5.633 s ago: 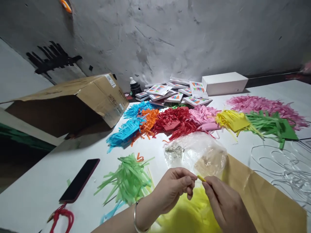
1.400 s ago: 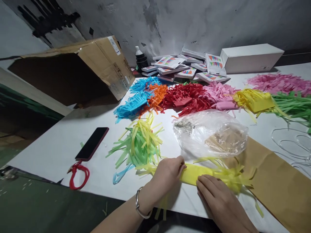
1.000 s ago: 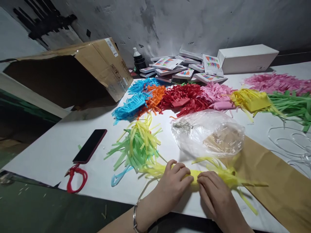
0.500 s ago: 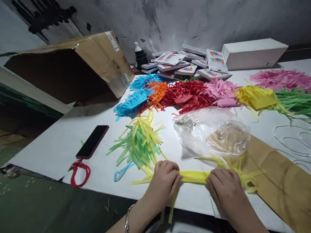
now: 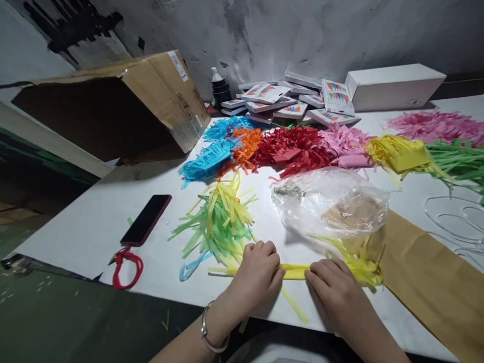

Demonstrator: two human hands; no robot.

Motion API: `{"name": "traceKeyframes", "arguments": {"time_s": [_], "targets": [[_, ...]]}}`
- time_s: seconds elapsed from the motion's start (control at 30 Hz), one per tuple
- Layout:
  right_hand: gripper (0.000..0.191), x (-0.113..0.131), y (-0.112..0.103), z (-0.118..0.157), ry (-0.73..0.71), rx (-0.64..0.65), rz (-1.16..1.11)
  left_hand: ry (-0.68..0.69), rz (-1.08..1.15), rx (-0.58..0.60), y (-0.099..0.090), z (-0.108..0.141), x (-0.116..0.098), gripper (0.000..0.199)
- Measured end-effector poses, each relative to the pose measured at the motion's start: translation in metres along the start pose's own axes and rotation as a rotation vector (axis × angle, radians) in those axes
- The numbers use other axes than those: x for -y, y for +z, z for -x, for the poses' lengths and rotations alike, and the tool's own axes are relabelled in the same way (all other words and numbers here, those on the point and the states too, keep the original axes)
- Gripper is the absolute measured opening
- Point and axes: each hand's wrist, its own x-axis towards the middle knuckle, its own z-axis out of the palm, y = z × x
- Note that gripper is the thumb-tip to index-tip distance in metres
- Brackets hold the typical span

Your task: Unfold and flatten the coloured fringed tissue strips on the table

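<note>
Yellow paper [image 5: 295,273], L hand [image 5: 260,268] & R hand [image 5: 335,285] palms down, fingers curled, each grip clamped on it

Behind the white worktop [image 5: 91,242], a grey wall [image 5: 280,35] is rising, showing dark stains and scuffs. Beyond the worktop's far left corner, a paler wall [image 5: 22,45] is standing near a black, fingered shape [image 5: 71,27]. Below the worktop's left front edge, a green floor [image 5: 75,327] is stretching. Light is falling across the worktop, leaving darkness beneath it.
</note>
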Motion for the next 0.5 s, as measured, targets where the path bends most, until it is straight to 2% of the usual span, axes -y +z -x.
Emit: {"name": "traceKeyframes", "arguments": {"time_s": [0.1, 0.2, 0.27, 0.33, 0.4, 0.43, 0.5], "targets": [[0.032, 0.0, 0.002, 0.001, -0.029, -0.006, 0.01, 0.017, -0.018, 0.058, -0.012, 0.006, 0.018, 0.008], [0.031, -0.001, 0.006, 0.005, -0.006, -0.036, -0.004, -0.077, -0.093, 0.042, -0.027, 0.012, 0.043, 0.016], [0.03, -0.001, 0.009, 0.007, 0.026, -0.058, -0.022, -0.168, -0.142, -0.061, -0.035, 0.016, 0.054, 0.018], [0.027, -0.001, 0.01, 0.009, 0.055, -0.077, -0.041, -0.176, -0.151, -0.23, -0.035, 0.019, 0.051, 0.018], [0.025, -0.001, 0.01, 0.009, 0.076, -0.092, -0.063, -0.034, -0.1, -0.35, -0.025, 0.021, 0.036, 0.018], [0.024, -0.001, 0.009, 0.009, 0.082, -0.096, -0.073, 0.074, -0.067, -0.365, -0.017, 0.02, 0.027, 0.02], [0.022, -0.001, 0.007, 0.01, 0.083, -0.1, -0.097, 0.254, -0.028, -0.313, 0.003, 0.018, 0.007, 0.019]]}}
